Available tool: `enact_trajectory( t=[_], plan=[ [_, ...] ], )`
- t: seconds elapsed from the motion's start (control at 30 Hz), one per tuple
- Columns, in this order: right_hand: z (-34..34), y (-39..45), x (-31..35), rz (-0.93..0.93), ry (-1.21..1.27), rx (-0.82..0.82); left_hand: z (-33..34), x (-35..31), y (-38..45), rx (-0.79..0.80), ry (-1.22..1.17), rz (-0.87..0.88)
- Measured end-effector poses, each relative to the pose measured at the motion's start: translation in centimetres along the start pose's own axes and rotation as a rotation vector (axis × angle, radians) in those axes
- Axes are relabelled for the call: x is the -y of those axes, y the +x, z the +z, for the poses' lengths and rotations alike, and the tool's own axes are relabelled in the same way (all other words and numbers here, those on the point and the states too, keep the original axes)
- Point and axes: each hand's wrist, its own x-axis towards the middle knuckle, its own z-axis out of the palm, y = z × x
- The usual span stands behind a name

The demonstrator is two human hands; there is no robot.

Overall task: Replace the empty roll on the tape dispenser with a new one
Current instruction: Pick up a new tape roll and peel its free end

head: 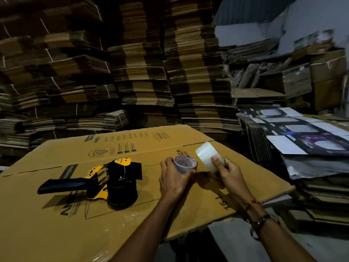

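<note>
Head view: left hand (174, 179) grips the roll (185, 164), right hand (229, 172) pinches its pulled-out tape (206, 156) (sticky, flimsy). Roll's light and stiff; hold the rim. Dispenser (105, 183) sits left of both.

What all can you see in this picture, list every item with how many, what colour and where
tape dispenser: one, black with yellow plates, lying on the flattened carton, left of the hands
tape roll: one, clear tape on a pale printed core, held above the carton
pulled tape strip: one, clear, stretched from the roll to the right
flattened carton: one, brown with dark print, the work surface
flat cardboard stacks: many, brown, piled high behind
printed flat boxes: one stack, dark and white, at right
left hand: one, grips the roll
right hand: one, pinches the strip; red thread and a dark band on its wrist
</note>
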Motion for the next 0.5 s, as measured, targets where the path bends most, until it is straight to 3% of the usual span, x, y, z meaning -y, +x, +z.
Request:
enact_trajectory(
  t=[0.17,0.27,0.37,0.5],
  plan=[
    [0.1,0.0,0.4,0.028,0.066,0.018,1.7,-0.3,1.6,0.176,0.037,0.069],
    [0.0,-0.2,0.5,-0.032,0.033,-0.052,0.7,-0.1,0.7,0.018,0.127,0.154],
    [0.0,-0.6,1.0,-0.097,0.037,-0.107,-1.6,-0.8,-0.8,-0.122,0.007,0.267],
    [0.5,-2.2,2.0,-0.128,0.074,-0.012,-5.0,-2.3,-3.1,0.115,-0.239,0.298]
  ],
)
